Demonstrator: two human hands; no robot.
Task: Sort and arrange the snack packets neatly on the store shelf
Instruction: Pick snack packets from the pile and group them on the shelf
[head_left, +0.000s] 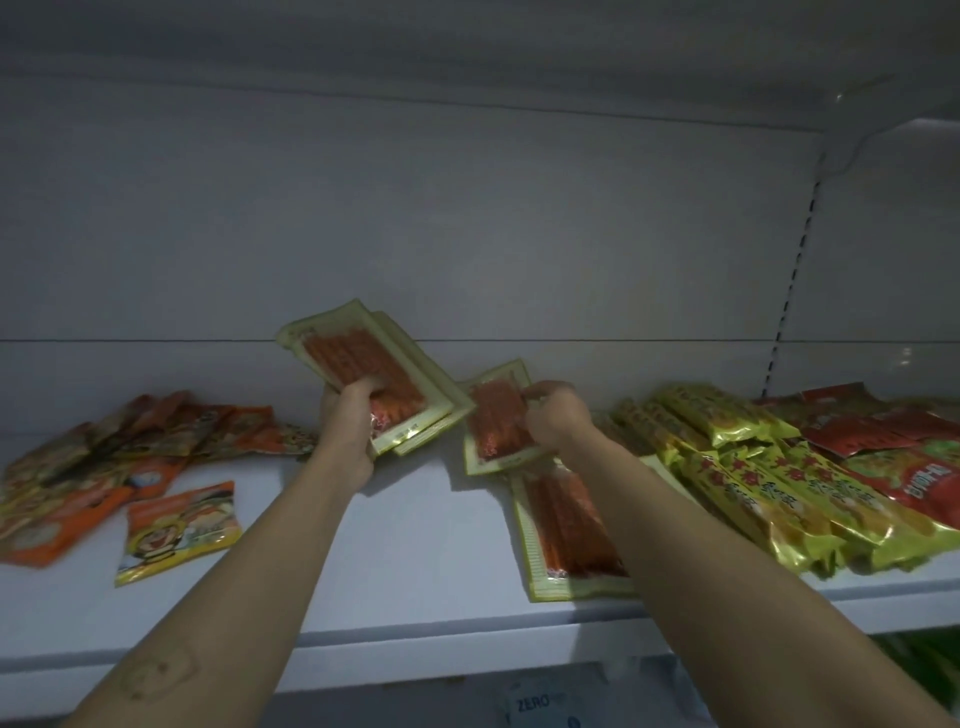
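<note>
- Head view: a long flat packet (571, 525) with a pale yellow border and red-orange sticks inside lies on the white metal shelf (415, 571), near the front edge. I take it as the reference for all places.
- Up and to the left of it, the left hand (353, 415) grips a stack of flat packets (363, 364) of the same kind by the lower end. The stack is lifted off the shelf and tilted, probably to collect like packets in one bundle.
- Just behind the reference, the right hand (556, 415) pinches a single packet (493, 421) at its right edge with curled fingers. Whether its lower end touches the reference packet, I cannot tell. I judge it is the next one for the stack.
- These packets look thin and glossy, with a clear window showing the sticks in parallel rows, so they may slide on each other.
- Far to the left, orange pouches (104, 457) lie in disorder.
- Just to the right, gold-yellow packets (753, 478) are piled, with red packets (883, 431) beyond them.
</note>
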